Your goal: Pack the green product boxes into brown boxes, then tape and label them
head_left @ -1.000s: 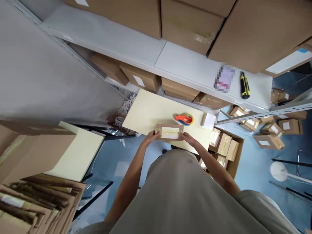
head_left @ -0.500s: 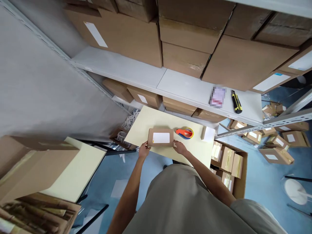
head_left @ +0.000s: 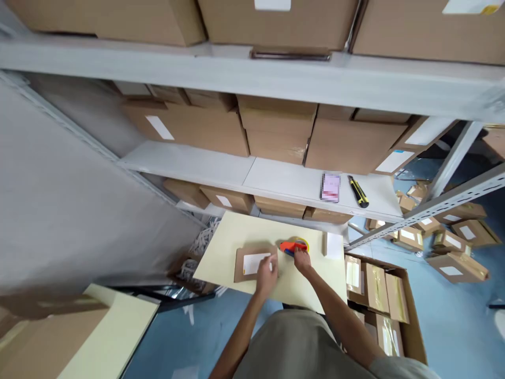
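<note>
A small cardboard box with a white label lies on the cream tabletop. My left hand is over the box's right end, slightly blurred, its fingers loosely bent and apart with nothing in them. Right of the box lies an orange and blue tape dispenser carrying a roll of yellow tape. My right hand has its fingers closed on the dispenser's near side, and they hide part of it.
A white block-like stack stands at the tabletop's right edge. Behind, a shelf holds cardboard boxes and a yellow-black utility knife. A large open carton of taped boxes sits on the floor to the right.
Both hands have left the box's sides. My right hand has moved right onto the tape dispenser, while my left has come across the box's right end. The camera view has tilted up.
</note>
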Demonstrator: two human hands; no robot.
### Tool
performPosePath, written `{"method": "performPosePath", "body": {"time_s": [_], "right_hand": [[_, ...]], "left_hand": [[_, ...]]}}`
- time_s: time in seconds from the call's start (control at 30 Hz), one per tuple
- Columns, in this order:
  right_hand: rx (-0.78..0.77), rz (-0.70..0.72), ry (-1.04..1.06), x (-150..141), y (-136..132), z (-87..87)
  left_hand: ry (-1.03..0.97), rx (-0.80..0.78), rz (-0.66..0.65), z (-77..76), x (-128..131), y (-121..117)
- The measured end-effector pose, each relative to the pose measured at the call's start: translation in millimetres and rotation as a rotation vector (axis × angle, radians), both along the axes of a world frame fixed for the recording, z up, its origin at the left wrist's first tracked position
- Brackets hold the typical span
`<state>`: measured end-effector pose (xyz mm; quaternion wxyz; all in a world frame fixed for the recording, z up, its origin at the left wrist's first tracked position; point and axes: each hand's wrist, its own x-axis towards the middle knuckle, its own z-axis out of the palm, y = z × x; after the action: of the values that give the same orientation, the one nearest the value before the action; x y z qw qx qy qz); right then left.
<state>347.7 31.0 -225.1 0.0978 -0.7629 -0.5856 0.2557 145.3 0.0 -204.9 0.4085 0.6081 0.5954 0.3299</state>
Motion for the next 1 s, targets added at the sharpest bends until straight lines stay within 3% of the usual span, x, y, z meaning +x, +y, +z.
{"method": "performPosePath", "body": {"time_s": [0.2,0.33,0.4,0.47,0.57,0.7,0.77,0.87,1.0], "right_hand": [[0.036,-0.233,0.478,10,-30,27.2],[0.143,-0.391,1.164,4,-58,52.6],[0.216,-0.438,1.253,-4,-60,66.6],[0.300,-0.424,1.188,-10,-50,83.8],[0.456,-0.284,1.054,-11,-16,122.2],[0.650,-0.041,0.679,-1,54,196.5],[0.693,0.076,0.390,4,95,233.0],[0.573,0.166,-0.005,6,153,268.2],[0.326,0.227,-0.334,5,204,272.3]], "left_hand": [[-0.140,-0.079,-0.007,6.3,31,-2],[-0.235,-0.074,-0.110,25.6,39,-1],[-0.278,-0.075,-0.148,40.7,41,4],[-0.303,-0.057,-0.161,61.0,41,15],[-0.332,0.040,-0.159,101.5,40,46],[-0.354,0.216,-0.119,158.5,46,102],[-0.352,0.264,-0.142,177.3,53,125],[-0.307,0.262,-0.172,184.0,62,143],[-0.210,0.156,-0.121,156.9,57,141]]}}
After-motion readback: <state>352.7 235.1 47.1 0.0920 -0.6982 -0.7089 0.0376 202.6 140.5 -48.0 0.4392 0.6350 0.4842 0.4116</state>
